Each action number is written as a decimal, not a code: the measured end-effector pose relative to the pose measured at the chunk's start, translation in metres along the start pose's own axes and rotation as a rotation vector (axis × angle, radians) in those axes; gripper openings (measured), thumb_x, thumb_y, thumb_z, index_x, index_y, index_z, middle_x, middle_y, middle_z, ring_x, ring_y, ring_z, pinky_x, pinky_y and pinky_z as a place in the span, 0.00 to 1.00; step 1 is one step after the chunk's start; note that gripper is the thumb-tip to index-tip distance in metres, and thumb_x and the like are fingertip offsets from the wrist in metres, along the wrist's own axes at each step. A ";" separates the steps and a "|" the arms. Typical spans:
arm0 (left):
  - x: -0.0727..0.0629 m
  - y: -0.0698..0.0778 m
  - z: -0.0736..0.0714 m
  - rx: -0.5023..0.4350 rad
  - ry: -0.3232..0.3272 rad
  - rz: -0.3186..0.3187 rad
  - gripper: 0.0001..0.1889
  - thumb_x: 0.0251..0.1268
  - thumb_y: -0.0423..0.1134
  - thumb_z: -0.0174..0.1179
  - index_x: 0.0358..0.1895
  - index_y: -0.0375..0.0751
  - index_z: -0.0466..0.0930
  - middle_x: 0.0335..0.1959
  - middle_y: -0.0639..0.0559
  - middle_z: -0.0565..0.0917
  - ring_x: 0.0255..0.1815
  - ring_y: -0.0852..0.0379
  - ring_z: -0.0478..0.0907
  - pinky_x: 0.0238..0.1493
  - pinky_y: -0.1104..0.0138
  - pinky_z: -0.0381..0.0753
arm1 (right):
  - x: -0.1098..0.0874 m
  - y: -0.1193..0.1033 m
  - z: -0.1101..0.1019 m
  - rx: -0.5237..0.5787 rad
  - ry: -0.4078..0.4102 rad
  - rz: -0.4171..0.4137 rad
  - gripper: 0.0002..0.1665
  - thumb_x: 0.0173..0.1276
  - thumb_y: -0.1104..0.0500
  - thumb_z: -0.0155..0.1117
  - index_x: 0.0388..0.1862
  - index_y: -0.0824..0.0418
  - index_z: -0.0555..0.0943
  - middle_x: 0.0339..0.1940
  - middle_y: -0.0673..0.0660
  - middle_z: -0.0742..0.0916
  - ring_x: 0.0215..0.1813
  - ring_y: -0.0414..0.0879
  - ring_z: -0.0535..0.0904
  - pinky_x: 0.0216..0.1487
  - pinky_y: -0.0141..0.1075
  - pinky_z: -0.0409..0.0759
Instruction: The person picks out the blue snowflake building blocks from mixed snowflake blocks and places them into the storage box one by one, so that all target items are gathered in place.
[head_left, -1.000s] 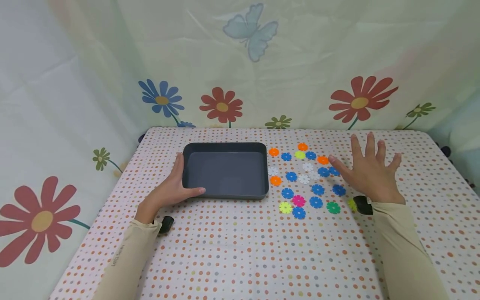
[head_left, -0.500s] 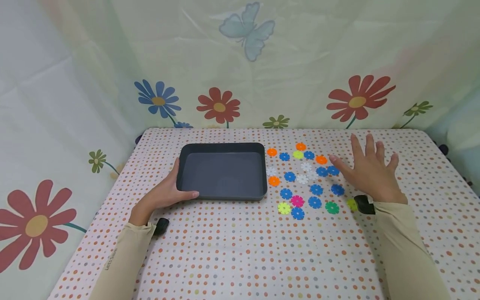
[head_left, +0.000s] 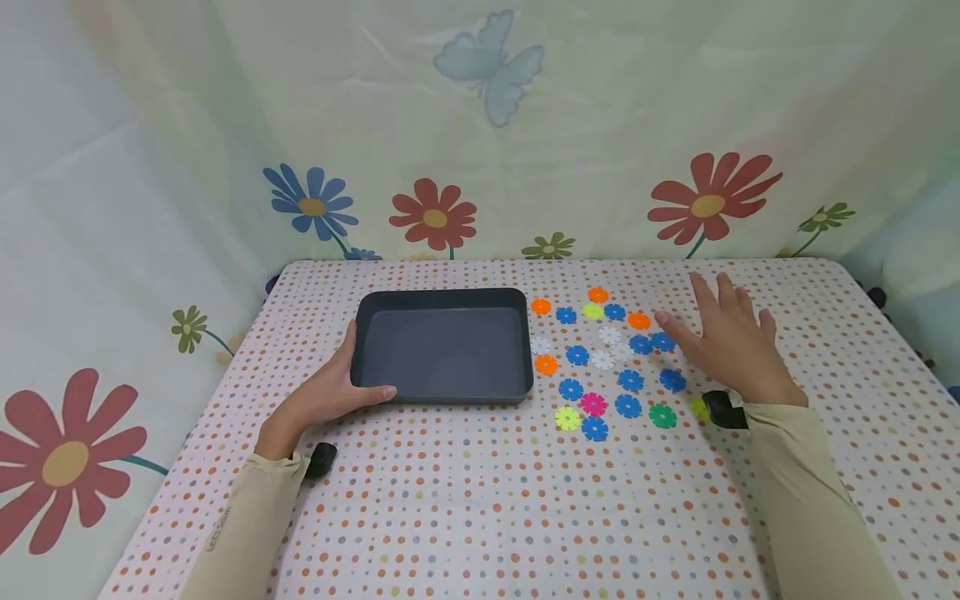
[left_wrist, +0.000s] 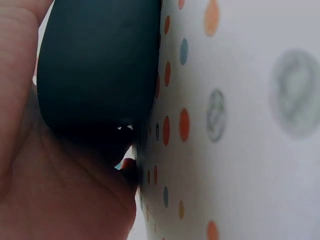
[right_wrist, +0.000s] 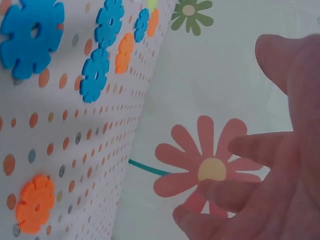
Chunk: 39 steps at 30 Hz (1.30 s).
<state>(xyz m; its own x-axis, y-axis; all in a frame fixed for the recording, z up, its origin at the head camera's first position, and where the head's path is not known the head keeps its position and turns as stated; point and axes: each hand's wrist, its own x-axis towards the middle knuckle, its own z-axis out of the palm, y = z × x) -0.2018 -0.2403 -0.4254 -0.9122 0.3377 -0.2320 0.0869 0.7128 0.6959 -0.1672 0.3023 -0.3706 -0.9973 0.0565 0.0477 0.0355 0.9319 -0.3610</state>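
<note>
Head view: left hand (head_left: 318,396) grips a tray, right hand (head_left: 731,350) spreads beside scattered discs

The dark grey tray (head_left: 442,354) sits toward 11 o'clock on the dotted worktop (head_left: 450,517). The left hand grasps it at its 8 o'clock side, thumb over the near rim and fingers along the outer wall; in the left wrist view the tray's wall lies against the palm.

The right hand is released and holds nothing, raised above the worktop at the tray's 3 o'clock with fingers spread and thumb toward 10. An orange disc (head_left: 639,320) shows near the thumb tip, at 9 o'clock from it.

Flower-shaped discs lie flat between tray and right hand. A white disc (head_left: 540,345) is just beside the tray's 3 o'clock wall. A pink disc (head_left: 594,404) lies toward 4 o'clock, with a green disc (head_left: 663,416) at 3 o'clock from it. A black wrist camera (head_left: 723,410) partly hides a yellow disc (head_left: 700,407) at the right hand's 7 o'clock.

At 12 o'clock, behind the worktop, hangs a flower-printed curtain (head_left: 600,167).
</note>
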 end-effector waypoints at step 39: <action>-0.002 -0.006 -0.002 -0.075 -0.007 0.002 0.75 0.60 0.66 0.74 0.86 0.50 0.16 0.88 0.42 0.28 0.87 0.32 0.40 0.77 0.32 0.52 | 0.026 0.022 -0.017 0.572 0.002 0.040 0.37 0.88 0.45 0.53 0.80 0.70 0.70 0.73 0.70 0.76 0.53 0.30 0.75 0.52 0.20 0.76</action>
<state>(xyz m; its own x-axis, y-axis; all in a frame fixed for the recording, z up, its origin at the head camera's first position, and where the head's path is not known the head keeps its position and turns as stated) -0.2010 -0.2464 -0.4281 -0.9091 0.3436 -0.2354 0.0580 0.6641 0.7454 -0.1916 0.3310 -0.3612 -0.9957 0.0892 0.0255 0.0318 0.5867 -0.8092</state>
